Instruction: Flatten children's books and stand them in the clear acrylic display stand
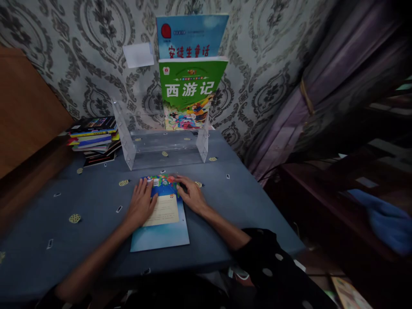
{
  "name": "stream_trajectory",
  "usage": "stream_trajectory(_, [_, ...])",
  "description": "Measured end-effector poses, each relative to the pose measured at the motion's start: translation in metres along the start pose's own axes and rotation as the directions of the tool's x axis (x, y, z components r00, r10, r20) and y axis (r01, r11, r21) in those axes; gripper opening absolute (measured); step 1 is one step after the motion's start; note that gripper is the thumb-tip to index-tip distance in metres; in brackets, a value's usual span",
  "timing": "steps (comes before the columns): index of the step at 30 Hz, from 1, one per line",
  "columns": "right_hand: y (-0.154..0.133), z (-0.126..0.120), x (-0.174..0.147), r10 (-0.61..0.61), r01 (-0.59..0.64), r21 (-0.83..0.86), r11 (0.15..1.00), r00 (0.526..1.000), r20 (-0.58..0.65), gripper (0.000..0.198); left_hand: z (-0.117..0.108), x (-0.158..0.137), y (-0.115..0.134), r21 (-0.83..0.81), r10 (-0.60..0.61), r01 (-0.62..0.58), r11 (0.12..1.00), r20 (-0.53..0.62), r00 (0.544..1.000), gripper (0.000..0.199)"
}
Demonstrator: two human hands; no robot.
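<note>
A thin book (160, 236) with a blue cover and a cream text panel lies flat on the table in front of me. Across its left side rests my left hand (141, 201), palm down with the fingers stretched out. My right hand (191, 195) touches the book's upper right corner, fingers extended to the left and thumb apart. Just beyond the book stands a clear acrylic rack (165, 156) with upright side panels. Behind it a green book (193, 81) stands upright, and a blue book (193, 36) shows above that one.
A stack of books (95, 139) sits at the back left, beside a brown wooden panel (28, 107). The patterned cloth covers the table (225, 206). A tied purple curtain (299, 94) hangs at the right. A white card (139, 56) is on the wallpaper.
</note>
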State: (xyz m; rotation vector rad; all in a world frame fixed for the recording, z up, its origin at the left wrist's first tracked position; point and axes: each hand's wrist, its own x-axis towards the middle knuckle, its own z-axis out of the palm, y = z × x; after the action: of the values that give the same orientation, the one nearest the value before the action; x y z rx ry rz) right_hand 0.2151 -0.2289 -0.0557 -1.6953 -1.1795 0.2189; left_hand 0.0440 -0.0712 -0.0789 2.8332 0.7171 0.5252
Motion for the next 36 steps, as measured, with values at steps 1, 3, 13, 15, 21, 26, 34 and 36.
stream_trajectory(1, [0.000,0.000,0.000,-0.001,0.001,-0.006,1.000,1.000,0.002,0.030,0.000,0.003,0.001,0.015,0.011,-0.011,1.000,-0.002,1.000,0.057])
stream_trajectory(3, [-0.001,0.001,0.000,-0.009,0.009,-0.015,1.000,1.000,-0.001,0.030,-0.002,0.010,0.003,0.044,0.039,-0.039,0.998,0.004,0.999,0.056])
stream_trajectory(13, [0.008,0.003,0.001,-0.080,0.079,-0.029,0.996,0.997,-0.022,0.032,0.003,0.040,0.032,0.028,0.265,-0.267,0.963,0.050,0.963,0.048])
stream_trajectory(15, [0.009,0.002,0.001,-0.083,0.083,-0.025,0.996,0.996,-0.034,0.032,0.005,0.045,0.038,0.005,0.308,-0.310,0.951,0.076,0.948,0.049])
stream_trajectory(21, [0.010,0.000,0.002,-0.067,0.065,-0.035,0.997,0.996,-0.055,0.033,0.005,0.058,0.049,-0.029,0.411,-0.411,0.911,0.139,0.901,0.049])
stream_trajectory(26, [0.009,0.001,0.002,-0.091,0.088,-0.054,0.995,0.995,-0.041,0.033,0.004,0.060,0.049,-0.057,0.439,-0.436,0.898,0.131,0.889,0.047])
stream_trajectory(34, [0.014,0.004,0.000,-0.146,0.146,-0.118,0.982,0.989,0.004,0.039,0.006,0.058,0.042,-0.140,0.458,-0.446,0.884,0.064,0.887,0.040])
stream_trajectory(36, [0.016,0.005,0.000,-0.150,0.153,-0.155,0.976,0.988,0.032,0.041,0.007,0.057,0.040,-0.164,0.457,-0.444,0.881,0.046,0.888,0.040])
